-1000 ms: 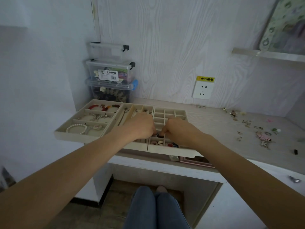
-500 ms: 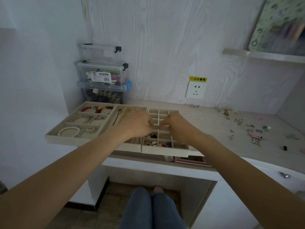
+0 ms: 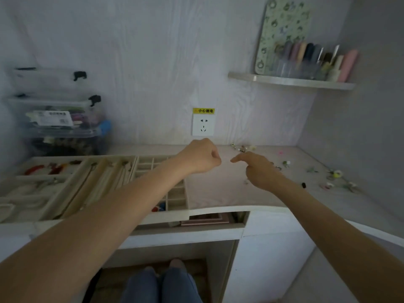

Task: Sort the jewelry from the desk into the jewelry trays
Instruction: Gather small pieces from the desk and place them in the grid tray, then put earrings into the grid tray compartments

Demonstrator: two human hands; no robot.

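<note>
Jewelry (image 3: 334, 174) is lying scattered on the desk (image 3: 218, 189) to the right of the jewelry trays (image 3: 140, 167). Both hands are hovering just beside the trays: left hand (image 3: 202, 156) fisted, apparently empty; right hand (image 3: 258, 169) loosely extended, reaching rightward. Fetching another piece seems next, needing a fine pinch.

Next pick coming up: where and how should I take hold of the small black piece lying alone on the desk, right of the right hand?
Pinch the black piece across its narrow sides from straight above; it lies flat and apart from the rest, though blurred.
</note>
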